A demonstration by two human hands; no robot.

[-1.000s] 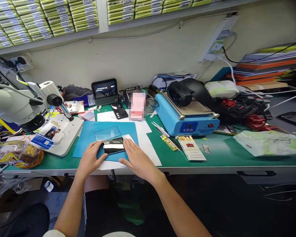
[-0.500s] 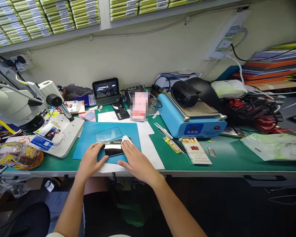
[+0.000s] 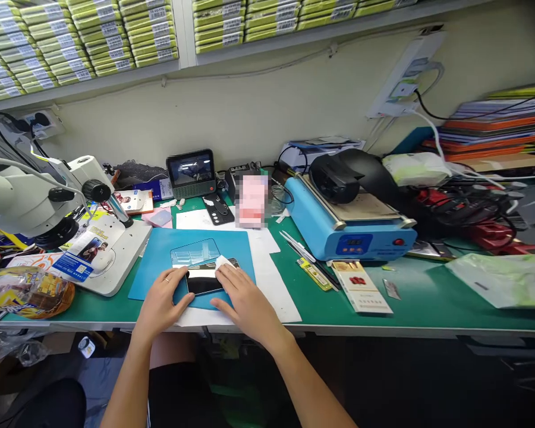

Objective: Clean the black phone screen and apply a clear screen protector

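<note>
A smartphone [image 3: 204,283] with a dark, glossy screen lies flat on the blue mat [image 3: 149,261]. My left hand [image 3: 163,297] grips its left end, fingers at the far corner and thumb at the near one. Over the right part of the screen, my right hand [image 3: 245,297] presses a white wipe [image 3: 224,261] under its fingertips, with the thumb held apart. Just beyond the phone lies a clear glass sheet with a dark border [image 3: 194,251]. Part of the phone's right end is hidden by my right hand.
A microscope [image 3: 57,202] stands on the left, beside a bread bag [image 3: 31,291]. Right of the mat are white paper [image 3: 271,291], tweezers [image 3: 296,245], a cigarette pack [image 3: 361,288] and a blue heating machine [image 3: 352,235]. A small display [image 3: 191,171] stands behind.
The camera has tilted up a little, so the whole scene sits lower. My right hand with the wipe has shifted slightly left over the screen; my left hand stays on the phone.
</note>
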